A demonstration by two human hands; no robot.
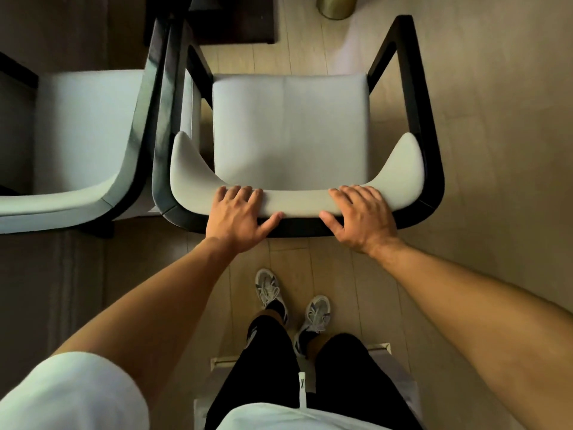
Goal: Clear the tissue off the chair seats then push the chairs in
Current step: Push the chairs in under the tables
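A black-framed armchair with a pale grey seat (290, 128) stands right in front of me, and no tissue shows on its cushion. My left hand (240, 212) grips the top of its curved backrest (297, 203), fingers curled over the front and thumb behind. My right hand (359, 215) grips the same backrest further right in the same way. A second matching chair (83, 135) stands close on the left, its seat bare too.
A dark table leg or base (229, 20) rises beyond the chairs at the top. A brass-coloured round object (336, 6) stands on the wood floor at top right. My feet (291, 305) are just behind the chair. Open floor lies to the right.
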